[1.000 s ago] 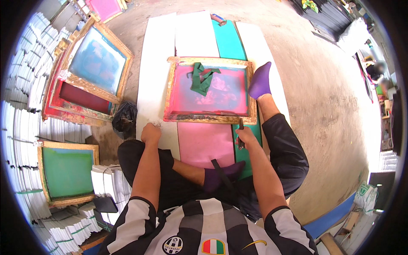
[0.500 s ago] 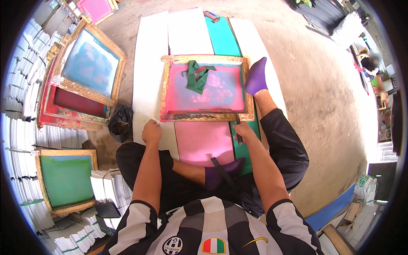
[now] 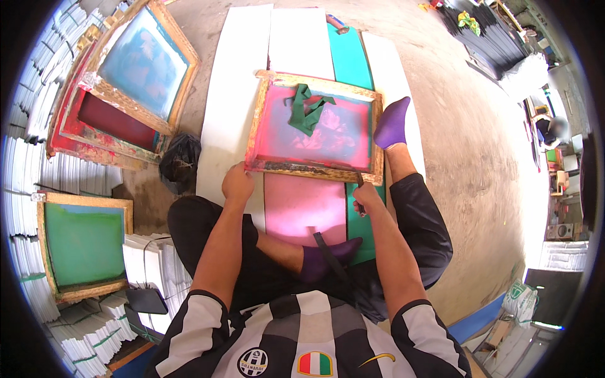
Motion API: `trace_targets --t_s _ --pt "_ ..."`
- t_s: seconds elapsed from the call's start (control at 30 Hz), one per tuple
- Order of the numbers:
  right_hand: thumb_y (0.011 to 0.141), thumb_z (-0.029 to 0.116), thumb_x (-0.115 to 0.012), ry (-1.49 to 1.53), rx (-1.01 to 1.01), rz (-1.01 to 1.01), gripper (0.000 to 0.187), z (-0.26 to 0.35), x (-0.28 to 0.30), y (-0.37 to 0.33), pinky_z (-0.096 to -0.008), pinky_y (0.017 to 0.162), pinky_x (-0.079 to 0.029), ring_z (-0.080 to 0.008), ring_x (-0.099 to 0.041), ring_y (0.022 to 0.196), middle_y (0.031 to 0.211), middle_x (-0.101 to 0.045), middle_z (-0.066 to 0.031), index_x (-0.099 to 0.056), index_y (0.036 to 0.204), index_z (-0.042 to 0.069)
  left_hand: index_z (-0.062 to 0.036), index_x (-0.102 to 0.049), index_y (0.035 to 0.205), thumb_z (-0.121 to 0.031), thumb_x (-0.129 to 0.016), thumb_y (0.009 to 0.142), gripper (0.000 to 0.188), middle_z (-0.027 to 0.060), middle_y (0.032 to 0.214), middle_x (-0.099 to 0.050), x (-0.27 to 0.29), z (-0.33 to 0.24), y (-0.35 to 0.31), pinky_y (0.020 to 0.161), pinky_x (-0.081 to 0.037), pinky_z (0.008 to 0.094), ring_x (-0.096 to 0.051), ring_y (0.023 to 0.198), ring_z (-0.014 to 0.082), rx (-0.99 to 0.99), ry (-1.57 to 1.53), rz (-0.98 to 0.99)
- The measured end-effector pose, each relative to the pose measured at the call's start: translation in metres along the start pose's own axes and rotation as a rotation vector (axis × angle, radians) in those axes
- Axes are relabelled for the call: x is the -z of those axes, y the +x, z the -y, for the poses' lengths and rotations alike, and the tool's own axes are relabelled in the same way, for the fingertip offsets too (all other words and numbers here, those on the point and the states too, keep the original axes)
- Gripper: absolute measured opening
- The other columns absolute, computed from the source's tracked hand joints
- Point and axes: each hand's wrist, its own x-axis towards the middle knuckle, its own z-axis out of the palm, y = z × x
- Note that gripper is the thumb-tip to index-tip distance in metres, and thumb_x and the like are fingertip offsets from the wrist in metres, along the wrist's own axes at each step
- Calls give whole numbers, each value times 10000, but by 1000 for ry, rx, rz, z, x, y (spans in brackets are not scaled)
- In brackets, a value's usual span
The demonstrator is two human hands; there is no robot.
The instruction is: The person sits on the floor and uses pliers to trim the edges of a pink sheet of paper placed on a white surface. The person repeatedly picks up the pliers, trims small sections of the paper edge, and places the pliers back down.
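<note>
On workshop floor: my left hand clamps wooden screen frame near edge; right hand pinches, seemingly, dark tool; green rag lies on mesh.

pink sheet partly under wooden screen frame, distant person blurred

I see a wooden printing frame lying flat on the floor ahead of me, its mesh stained pink with a bluish patch in the middle. A crumpled green rag rests on the mesh near the far edge. Below the frame's near edge lies a pink sheet, flat
</note>
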Motion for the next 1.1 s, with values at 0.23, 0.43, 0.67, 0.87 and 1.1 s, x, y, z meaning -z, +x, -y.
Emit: trace_targets --t_s 0.23,0.43,0.67,0.87,1.1 --pt "873 37 -526 -8 80 -48 95 -7 1 -6 -412 354 -417 -216 -572 433 611 -588 -124 -586 826 -20 -68 -687 1160 -115 -615 873 300 201 1124 -699 -5 -3 0 895 -540 515 -665 1071 408 27 3 2" --pt "875 41 -534 106 162 -135 93 -14 -13 -10 -389 374 -437 -211 -573 422 605 -596 -118 -583 826 -22 -69 -700 1126 -103 -617 846 294 202 1047 -719 -2 -2 -3 859 -534 513 -674 1005 424 -3 -3 -60" --pt "912 78 -568 222 230 -20 123 -36 -14 4 -389 402 -474 -216 -624 461 639 -636 -115 -603 972 -24 -50 -687 1115 -133 -638 864 269 184 1018 -712 -2 -5 -2 842 -537 512 -674 1000 407 3 -1 -48" --pt "852 4 -602 472 256 228 96 -17 -26 -48 -345 434 -481 -184 -575 489 667 -589 -93 -576 944 9 -46 -704 1157 -176 -715 896 292 143 981 -729 -12 -20 -12 813 -547 437 -705 904 338 -47 -252 -332" --pt "858 10 -597 439 282 496 144 31 -88 -103 -337 427 -472 -179 -569 482 679 -579 -88 -561 997 5 -16 -739 1113 -190 -725 961 232 47 984 -724 -22 -49 -40 741 -514 266 -637 813 112 -220 -850 186"
